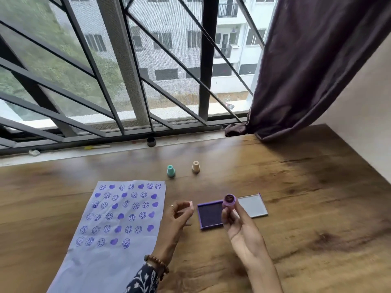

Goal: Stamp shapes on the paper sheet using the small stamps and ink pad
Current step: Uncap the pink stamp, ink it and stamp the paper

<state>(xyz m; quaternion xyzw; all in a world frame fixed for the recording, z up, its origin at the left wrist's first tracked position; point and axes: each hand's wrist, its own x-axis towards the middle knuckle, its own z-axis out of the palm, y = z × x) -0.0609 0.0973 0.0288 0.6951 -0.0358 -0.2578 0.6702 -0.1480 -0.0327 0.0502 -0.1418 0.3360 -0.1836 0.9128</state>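
Observation:
A pale sheet of paper point(105, 256) lies on the wooden table point(296, 229), its upper half covered with several rows of purple smiley and heart prints. Right of it sits the open purple ink pad point(210, 216), with its clear lid point(252, 206) lying flat further right. My right hand point(243, 231) holds a purple stamp point(229, 200) above the pad's right edge, inked face turned up. My left hand point(177, 218) hovers between paper and pad with fingers curled apart, holding nothing.
A teal stamp point(171, 170) and a beige stamp point(196, 167) stand upright behind the paper and pad. A window sill with a small dark cap point(151, 141) runs along the back. A dark curtain point(306, 70) hangs at the right, touching the table.

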